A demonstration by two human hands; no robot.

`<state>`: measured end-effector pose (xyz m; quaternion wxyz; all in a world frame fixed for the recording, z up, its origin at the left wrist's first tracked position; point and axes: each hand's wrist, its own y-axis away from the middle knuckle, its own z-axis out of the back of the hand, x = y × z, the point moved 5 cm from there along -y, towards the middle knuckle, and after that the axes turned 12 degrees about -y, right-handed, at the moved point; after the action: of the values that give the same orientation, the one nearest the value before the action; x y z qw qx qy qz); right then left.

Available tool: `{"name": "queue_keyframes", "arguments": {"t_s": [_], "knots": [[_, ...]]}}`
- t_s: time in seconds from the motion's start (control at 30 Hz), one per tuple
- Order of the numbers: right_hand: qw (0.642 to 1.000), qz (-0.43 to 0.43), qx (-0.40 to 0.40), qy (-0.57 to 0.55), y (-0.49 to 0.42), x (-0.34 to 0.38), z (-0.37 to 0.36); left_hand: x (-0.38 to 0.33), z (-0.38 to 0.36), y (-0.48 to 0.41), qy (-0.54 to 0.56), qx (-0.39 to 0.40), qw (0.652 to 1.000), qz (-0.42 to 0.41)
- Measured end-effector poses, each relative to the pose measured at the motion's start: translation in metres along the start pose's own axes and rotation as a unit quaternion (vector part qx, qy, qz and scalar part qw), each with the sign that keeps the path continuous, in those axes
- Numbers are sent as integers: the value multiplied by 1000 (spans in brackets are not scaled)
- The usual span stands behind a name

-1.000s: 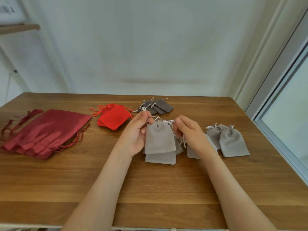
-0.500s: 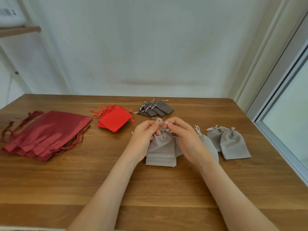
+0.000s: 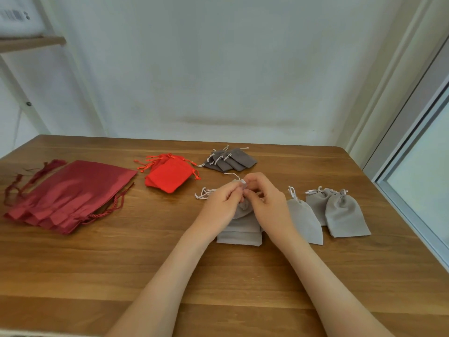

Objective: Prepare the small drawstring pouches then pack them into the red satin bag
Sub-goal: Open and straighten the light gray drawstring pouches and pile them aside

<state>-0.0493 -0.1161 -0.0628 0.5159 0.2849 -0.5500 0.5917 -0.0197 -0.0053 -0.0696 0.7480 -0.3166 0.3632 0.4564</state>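
The wooden surface (image 3: 121, 276) carries dark red satin bags (image 3: 73, 190) left, red pouches (image 3: 170, 176), dark grey pouches (image 3: 233, 160), light grey pouches (image 3: 345, 215) right.

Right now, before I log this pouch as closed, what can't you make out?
- Head view: mouth of the light grey pouch, covered by the left hand and right hand pinching it.
- Head view: number of pouches in the grey stack beneath, overlapped.
- Head view: shelf box label, blurred and small.
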Motion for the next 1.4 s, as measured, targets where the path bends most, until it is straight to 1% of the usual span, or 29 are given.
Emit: {"name": "queue_keyframes", "arguments": {"t_s": [0.1, 0.2, 0.3, 0.4, 0.47, 0.63, 0.73, 0.8, 0.9, 0.97, 1.13, 1.27, 1.4], "knots": [[1000, 8, -5, 27, 2, -1, -1, -2, -3, 0, -84, -8, 995, -55], [1000, 11, 5, 29, 2, -3, -2, 0, -2, 0, -83, -29, 995, -53], [999, 17, 21, 23, 0, -1, -4, 3, 1, 0, -46, -60, 997, -10], [997, 41, 35, 54, -1, -1, -8, 5, 2, -1, -17, -71, 997, 9], [996, 51, 35, 69, 0, 0, -9, 6, 3, -1, -4, -69, 997, 16], [999, 29, 7, 34, 1, 0, -6, 6, 4, 0, 37, -51, 997, 38], [998, 45, 6, 47, 2, 2, -6, 11, 2, -3, 108, -39, 992, 50], [997, 51, 6, 52, 3, 3, -6, 13, 1, -4, 131, -25, 990, 49], [1000, 18, 1, 5, 1, 3, -3, 15, 1, -5, 144, -14, 988, 47], [999, -11, 15, -33, 0, 2, -2, 17, 1, -6, 140, -19, 989, 47], [997, -42, 38, -53, -1, -1, 0, 15, 1, -5, 122, -32, 991, 43], [994, -61, 49, -82, -3, -3, 2, 16, 2, -6, 157, -23, 987, 36], [991, -71, 41, -109, -5, -5, 6, 8, 4, -4, 178, 22, 984, 18]]}}
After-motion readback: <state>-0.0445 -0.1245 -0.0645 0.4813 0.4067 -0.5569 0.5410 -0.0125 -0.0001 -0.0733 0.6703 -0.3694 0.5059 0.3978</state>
